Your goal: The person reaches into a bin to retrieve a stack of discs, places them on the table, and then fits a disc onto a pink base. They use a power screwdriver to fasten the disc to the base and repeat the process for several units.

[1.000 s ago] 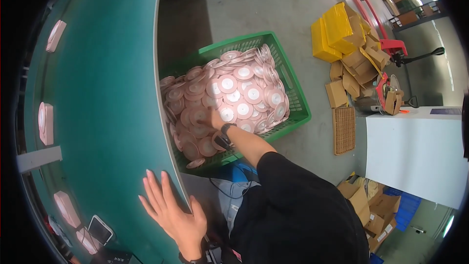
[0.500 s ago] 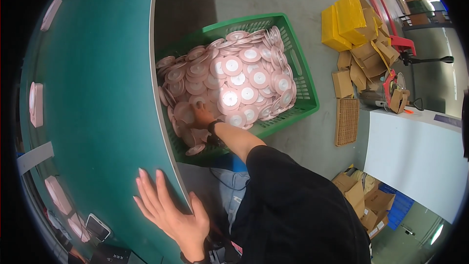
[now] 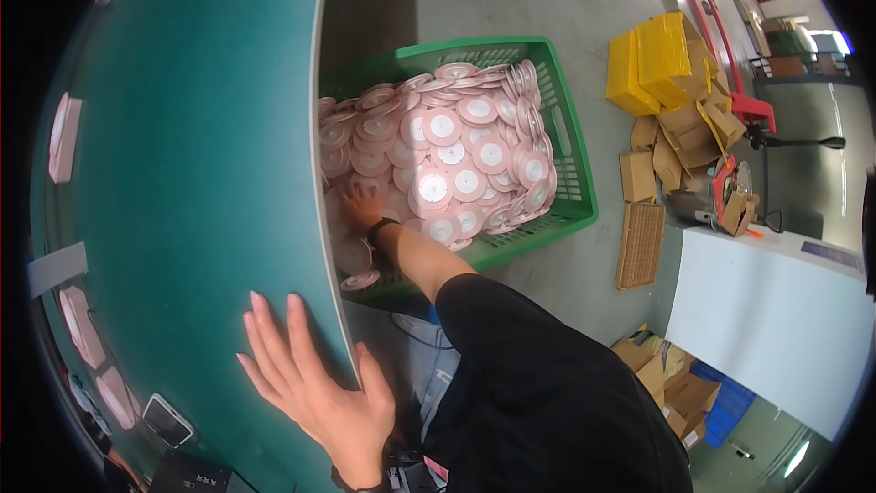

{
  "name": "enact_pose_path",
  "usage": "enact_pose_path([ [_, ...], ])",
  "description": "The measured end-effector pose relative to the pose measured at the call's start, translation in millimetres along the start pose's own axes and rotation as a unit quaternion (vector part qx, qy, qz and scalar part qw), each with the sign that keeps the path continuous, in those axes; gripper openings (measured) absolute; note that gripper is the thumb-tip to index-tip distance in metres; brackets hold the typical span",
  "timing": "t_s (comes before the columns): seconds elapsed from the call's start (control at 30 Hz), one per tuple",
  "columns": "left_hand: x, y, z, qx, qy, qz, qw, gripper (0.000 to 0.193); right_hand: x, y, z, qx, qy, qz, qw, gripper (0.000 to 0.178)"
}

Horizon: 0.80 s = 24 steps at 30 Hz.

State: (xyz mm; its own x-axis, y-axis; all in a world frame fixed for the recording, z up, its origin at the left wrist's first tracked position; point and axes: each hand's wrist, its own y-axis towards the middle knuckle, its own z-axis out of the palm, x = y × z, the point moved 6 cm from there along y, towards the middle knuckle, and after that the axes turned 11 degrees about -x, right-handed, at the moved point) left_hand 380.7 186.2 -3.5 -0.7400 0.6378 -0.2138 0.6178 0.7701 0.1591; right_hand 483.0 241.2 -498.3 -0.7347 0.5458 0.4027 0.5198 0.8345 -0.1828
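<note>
A green plastic basket [image 3: 573,184] on the floor beside the table is heaped with flat, round pink discs [image 3: 443,126] that have white centres. My right hand [image 3: 363,207] reaches into the near left part of the heap, close to the table edge. Its fingers lie apart on the discs, and their undersides are hidden. On the green tabletop [image 3: 210,164] my left hand [image 3: 324,402] rests flat, fingers spread, with the thumb beside the table's edge. Nothing shows in that hand.
Pink blocks [image 3: 64,139] line the table's far left side. A phone [image 3: 168,421] lies near a black box [image 3: 189,473]. Beyond the basket are yellow cartons [image 3: 662,59], torn cardboard [image 3: 693,114], a woven tray [image 3: 641,246] and a white panel [image 3: 771,310].
My right hand has shifted slightly toward the table edge within the heap. The whole view has swung a little, so the table covers more of the basket's left side. My left hand stays planted.
</note>
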Motion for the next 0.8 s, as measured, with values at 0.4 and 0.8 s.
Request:
enact_pose_path([
  [0.4,-12,11,-8,0.003,-0.063,0.005,0.998,0.083,-29,-19,57,0.090,0.177,0.073,0.977,0.061],
  [0.8,23,-19,-11,-0.017,-0.083,-0.013,0.996,0.083,-70,-68,-201,-0.166,0.375,0.164,0.897,0.073],
])
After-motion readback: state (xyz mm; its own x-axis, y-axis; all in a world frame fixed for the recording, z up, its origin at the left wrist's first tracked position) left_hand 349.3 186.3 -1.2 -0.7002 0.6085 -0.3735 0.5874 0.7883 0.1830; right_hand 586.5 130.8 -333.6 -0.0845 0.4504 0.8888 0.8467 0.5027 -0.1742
